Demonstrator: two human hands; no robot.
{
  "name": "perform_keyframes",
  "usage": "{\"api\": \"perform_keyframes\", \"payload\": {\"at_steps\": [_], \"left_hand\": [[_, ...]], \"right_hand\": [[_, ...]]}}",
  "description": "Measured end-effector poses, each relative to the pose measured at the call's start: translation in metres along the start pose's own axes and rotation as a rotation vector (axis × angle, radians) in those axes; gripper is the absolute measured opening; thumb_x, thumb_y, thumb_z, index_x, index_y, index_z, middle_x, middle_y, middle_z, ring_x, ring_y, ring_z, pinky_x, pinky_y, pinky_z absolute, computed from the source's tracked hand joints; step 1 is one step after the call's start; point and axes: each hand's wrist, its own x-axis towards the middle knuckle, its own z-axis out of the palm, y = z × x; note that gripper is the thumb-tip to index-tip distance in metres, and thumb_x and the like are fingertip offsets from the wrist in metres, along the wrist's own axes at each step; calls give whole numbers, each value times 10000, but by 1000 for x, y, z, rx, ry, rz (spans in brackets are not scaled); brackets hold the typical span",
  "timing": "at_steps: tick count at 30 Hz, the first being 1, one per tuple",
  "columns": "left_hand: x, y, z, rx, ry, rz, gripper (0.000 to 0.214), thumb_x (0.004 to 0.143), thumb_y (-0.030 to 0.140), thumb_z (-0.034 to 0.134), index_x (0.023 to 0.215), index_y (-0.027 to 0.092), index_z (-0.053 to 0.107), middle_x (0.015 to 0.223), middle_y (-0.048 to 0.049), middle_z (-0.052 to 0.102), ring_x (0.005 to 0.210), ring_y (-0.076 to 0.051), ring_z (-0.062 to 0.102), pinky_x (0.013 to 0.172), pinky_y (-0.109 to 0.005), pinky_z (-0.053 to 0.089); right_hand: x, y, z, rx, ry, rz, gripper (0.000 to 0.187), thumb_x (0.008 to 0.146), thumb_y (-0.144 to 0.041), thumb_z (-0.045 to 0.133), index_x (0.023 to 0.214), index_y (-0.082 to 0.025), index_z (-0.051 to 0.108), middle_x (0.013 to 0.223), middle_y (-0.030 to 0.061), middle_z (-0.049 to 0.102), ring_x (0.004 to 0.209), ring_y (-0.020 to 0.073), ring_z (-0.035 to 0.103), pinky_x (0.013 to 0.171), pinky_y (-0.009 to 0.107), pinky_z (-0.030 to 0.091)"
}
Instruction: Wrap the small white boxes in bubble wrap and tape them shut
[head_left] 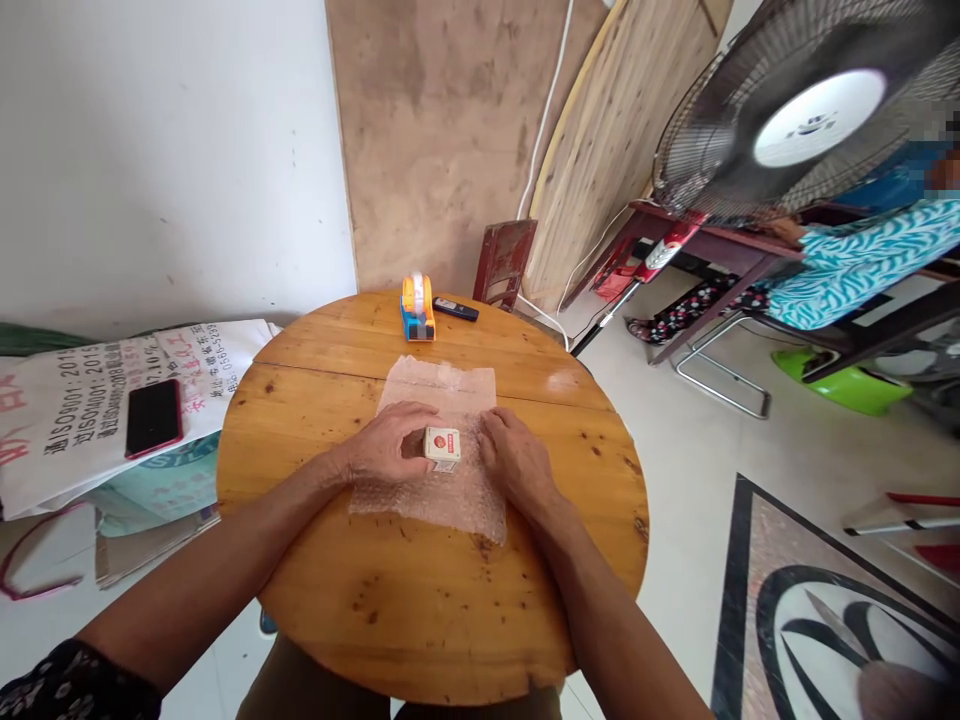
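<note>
A small white box with a red round mark (442, 446) sits on a sheet of bubble wrap (442, 440) in the middle of a round wooden table (420, 580). My left hand (386, 445) curls around the box's left side, fingers touching it. My right hand (514, 458) rests on the bubble wrap just right of the box, fingers bent and pressing down on the sheet.
An orange and blue tape dispenser (417, 307) and a dark remote (455, 310) lie at the table's far edge. A phone (153, 417) rests on printed sacks at left. A standing fan (810, 110) and a seated person's patterned sleeve (862, 262) are at right.
</note>
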Motion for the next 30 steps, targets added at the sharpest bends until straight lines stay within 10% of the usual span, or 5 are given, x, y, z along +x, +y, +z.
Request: {"api": "perform_keyframes", "payload": {"at_steps": [13,30], "left_hand": [[0,2,-2,-53,13,43,502,737,280,656,1224,169,605,1270,-133,622,1206,-297,552,1041,-470,421],[-1,11,-4,-69,35,6,435,756,246,628,1188,212,595,1164,-87,677,1101,-254,615,974,-423,472]], "right_hand": [[15,-1,-28,-241,-157,-365,230,867,-22,478,954,-133,660,920,143,691,847,221,622,659,290,403],[32,29,-3,726,-199,-444,160,802,-97,518,888,-162,637,830,11,660,689,111,555,646,225,406]]}}
